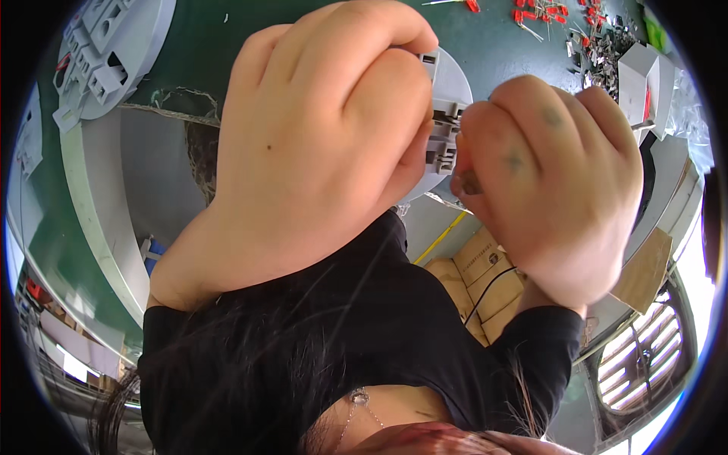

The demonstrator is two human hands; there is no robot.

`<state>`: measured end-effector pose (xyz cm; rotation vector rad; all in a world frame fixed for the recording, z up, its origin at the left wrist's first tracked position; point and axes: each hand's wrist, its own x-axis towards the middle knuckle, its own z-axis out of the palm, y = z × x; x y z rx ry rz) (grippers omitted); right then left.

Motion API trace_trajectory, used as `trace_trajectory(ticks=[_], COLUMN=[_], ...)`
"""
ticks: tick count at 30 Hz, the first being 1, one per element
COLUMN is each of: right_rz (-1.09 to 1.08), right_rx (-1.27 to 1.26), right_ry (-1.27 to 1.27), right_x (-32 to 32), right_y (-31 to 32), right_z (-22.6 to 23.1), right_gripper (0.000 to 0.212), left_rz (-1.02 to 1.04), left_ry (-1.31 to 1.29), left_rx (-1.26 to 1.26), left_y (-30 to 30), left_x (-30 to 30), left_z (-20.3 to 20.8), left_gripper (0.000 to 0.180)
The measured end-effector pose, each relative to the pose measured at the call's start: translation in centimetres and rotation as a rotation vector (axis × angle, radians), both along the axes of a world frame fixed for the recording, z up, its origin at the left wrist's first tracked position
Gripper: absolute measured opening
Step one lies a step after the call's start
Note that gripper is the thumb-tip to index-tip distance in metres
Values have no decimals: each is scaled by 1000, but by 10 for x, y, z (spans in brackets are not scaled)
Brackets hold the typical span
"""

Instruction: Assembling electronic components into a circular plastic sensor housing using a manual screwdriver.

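Observation:
Both my hands are raised over a round light-grey plastic part with moulded clips and slots, at the table's near edge. My left hand is curled closed and covers the part's left side; what its fingers pinch, if anything, is hidden behind them. Just right of the part, my right hand is closed too, thumb against bent fingers. Its grip is turned away from view, so I cannot make out what is in it. The part's slotted middle shows in the gap between the hands.
Another grey plastic part lies far left on the green table. Red-ended components with thin wire leads are scattered at the far right, beside a pile of small dark metal pieces and a white box. Cardboard sits below the table.

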<state>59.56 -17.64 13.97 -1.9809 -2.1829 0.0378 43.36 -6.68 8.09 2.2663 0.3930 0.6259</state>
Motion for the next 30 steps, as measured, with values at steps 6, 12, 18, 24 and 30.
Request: trace_trajectory(ticks=[6, 12, 18, 24, 30], right_rz=[-79, -314, -302, -129, -183], right_rx=[-373, -242, -145, -149, -65], right_ry=[71, 384, 387, -324, 249], right_x=[-5, -13, -9, -36, -12], right_y=[19, -8, -13, -28, -37], right_z=[27, 8, 1, 8, -9], right_gripper=[26, 29, 28, 27, 22], left_rz=[13, 16, 11, -1, -29], left_ry=[11, -40, -19, -18, 25], left_rx=[42, 25, 33, 24, 72], left_y=[4, 3, 3, 5, 8], left_x=[2, 3, 3, 0, 1], left_z=[1, -5, -3, 3, 11], left_gripper=[24, 25, 25, 24, 23])
